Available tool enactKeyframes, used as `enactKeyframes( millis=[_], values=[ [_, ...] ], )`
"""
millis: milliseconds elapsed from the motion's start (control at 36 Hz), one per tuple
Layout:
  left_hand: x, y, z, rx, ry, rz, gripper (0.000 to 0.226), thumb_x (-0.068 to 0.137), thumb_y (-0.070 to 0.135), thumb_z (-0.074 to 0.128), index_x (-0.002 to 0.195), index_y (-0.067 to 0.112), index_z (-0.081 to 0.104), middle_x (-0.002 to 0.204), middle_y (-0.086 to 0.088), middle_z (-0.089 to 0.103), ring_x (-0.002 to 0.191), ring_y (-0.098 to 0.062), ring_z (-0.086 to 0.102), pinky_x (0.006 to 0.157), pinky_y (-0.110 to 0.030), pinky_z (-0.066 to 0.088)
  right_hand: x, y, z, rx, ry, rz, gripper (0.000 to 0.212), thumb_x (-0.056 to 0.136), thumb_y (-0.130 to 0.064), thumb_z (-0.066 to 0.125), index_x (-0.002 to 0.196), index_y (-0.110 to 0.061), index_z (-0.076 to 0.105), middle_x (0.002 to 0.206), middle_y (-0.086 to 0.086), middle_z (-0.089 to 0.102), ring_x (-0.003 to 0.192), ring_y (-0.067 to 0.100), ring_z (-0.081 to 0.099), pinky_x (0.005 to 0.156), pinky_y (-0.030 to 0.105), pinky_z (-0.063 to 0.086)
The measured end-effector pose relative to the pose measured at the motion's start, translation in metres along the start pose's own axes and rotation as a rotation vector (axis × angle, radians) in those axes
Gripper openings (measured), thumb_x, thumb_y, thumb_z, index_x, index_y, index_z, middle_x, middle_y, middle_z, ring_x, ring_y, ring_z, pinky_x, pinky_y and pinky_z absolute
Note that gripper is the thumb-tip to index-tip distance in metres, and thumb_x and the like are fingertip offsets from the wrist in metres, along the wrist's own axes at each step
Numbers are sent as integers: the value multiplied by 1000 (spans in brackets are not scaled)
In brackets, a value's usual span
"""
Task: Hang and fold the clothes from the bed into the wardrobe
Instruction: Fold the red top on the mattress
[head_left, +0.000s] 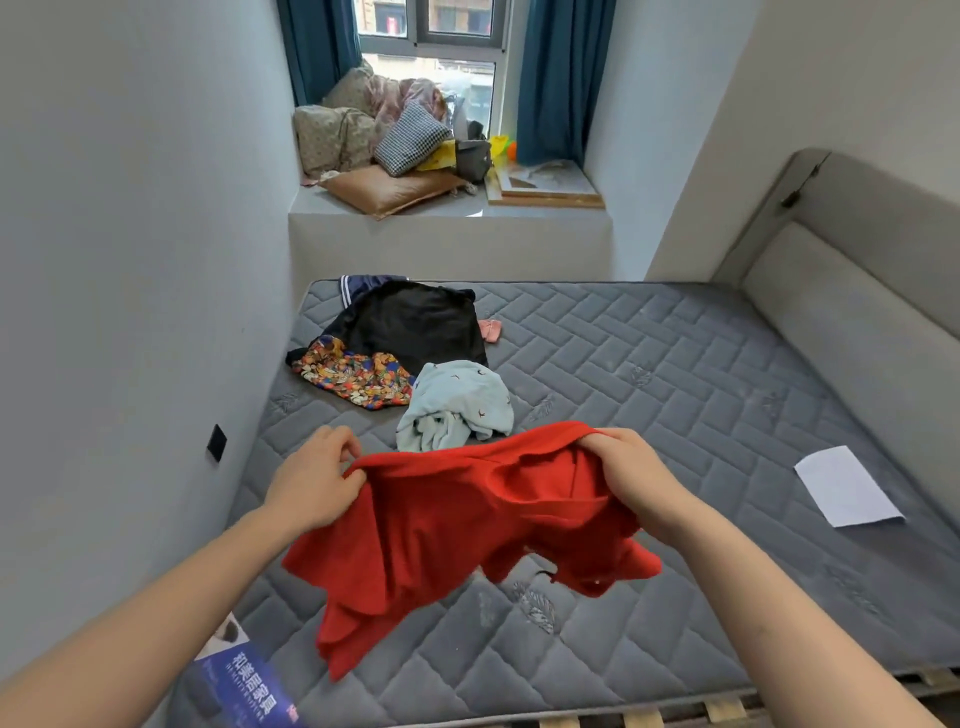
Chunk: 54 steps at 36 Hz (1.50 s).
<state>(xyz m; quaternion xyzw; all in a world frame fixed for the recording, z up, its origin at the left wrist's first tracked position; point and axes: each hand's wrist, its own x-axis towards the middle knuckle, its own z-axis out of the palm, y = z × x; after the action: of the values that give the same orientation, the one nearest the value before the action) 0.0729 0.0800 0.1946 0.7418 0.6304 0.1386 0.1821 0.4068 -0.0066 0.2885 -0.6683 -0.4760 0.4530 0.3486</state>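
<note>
Seen from above, through a head-worn camera, two bare forearms reached out over a grey quilted mattress (649, 374). Both hands held up a red garment (441, 530) by its upper edge, so it hung slack above the near part of the mattress. The left hand (317, 480) pinched a bunched corner of the red cloth between thumb and curled fingers. The right hand (631, 475) gripped the other end, its fingers curled into the fabric and partly hidden by it.

Just beyond the red garment, a crumpled pale blue garment (460, 405) lay on the mattress. Farther back, near the left wall, sat a black garment (415, 325), overlapping a colourful patterned cloth (353, 376). A dark item with white stripes (363, 286) peeked out behind the black one, and a small pink item (490, 330) lay just beside its right edge.

A white sheet of paper (844, 486) lay well apart on the right side of the mattress. A grey padded headboard (857, 291) ran along the right. At the far end, cushions (384, 140) were heaped on a window ledge (447, 228) between blue curtains (561, 78). A blue printed label (249, 686) showed at the mattress's near left corner.
</note>
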Motion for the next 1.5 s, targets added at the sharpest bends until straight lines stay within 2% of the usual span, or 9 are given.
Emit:
enactKeyframes(
  millis=[139,306,611,806,1056,1139,1250,1389,1500],
  values=[
    [-26,55,12,-391,-38,-53,16,78,27,75,80,28,59,68,12,63,65,-5,58,63,-32,43,4,-14,12,229,11,62,43,99,-17,48,74,-29,80,57,-8,52,47,6,49,40,21,43],
    [-89,111,56,-483,-942,182,67,61,57,89,113,40,51,102,19,71,93,8,66,82,-13,51,6,-18,32,510,31,128,28,104,-17,46,93,-18,72,71,-1,67,51,12,61,39,20,45],
    [-47,67,66,-681,-101,-225,24,79,-2,77,80,14,59,63,5,61,59,-9,55,65,-32,45,-9,0,6,721,248,118,24,105,-15,45,92,-11,66,82,4,74,53,15,69,43,21,54],
    [-6,79,-15,-555,24,88,24,77,22,83,70,22,60,70,8,62,62,-7,56,63,-24,43,-23,38,-9,846,363,264,18,103,-20,49,93,-19,64,77,0,74,61,14,74,45,18,50],
    [4,140,-69,-372,-47,452,28,82,22,76,70,24,50,63,7,53,61,-7,43,62,-30,38,-28,46,-4,396,558,62,47,93,-26,72,131,-25,44,132,6,58,93,13,62,71,27,49],
    [2,168,-79,-359,-167,627,26,83,17,76,74,20,53,63,5,51,59,-5,39,56,-21,34,-28,27,21,9,259,-230,78,78,-27,87,142,-33,42,143,-13,48,125,2,49,98,21,41],
    [6,185,-83,-395,-226,721,28,82,23,81,75,27,54,64,13,52,59,-3,42,57,-15,34,-12,-2,42,-144,43,-361,15,84,-20,78,97,-19,70,84,-15,66,79,-6,56,75,23,43],
    [15,127,-58,-547,-261,409,62,67,37,94,117,36,58,106,21,65,93,4,61,84,-14,50,-9,-3,50,56,3,-368,33,100,-22,61,79,2,55,71,-6,45,70,9,40,64,34,34],
    [-11,68,12,-449,-583,47,114,63,48,94,153,20,31,150,5,41,134,-10,44,117,-29,34,-10,-2,58,225,15,-347,32,102,-20,57,71,-25,54,70,-10,48,71,8,42,65,32,36]
  ],
)
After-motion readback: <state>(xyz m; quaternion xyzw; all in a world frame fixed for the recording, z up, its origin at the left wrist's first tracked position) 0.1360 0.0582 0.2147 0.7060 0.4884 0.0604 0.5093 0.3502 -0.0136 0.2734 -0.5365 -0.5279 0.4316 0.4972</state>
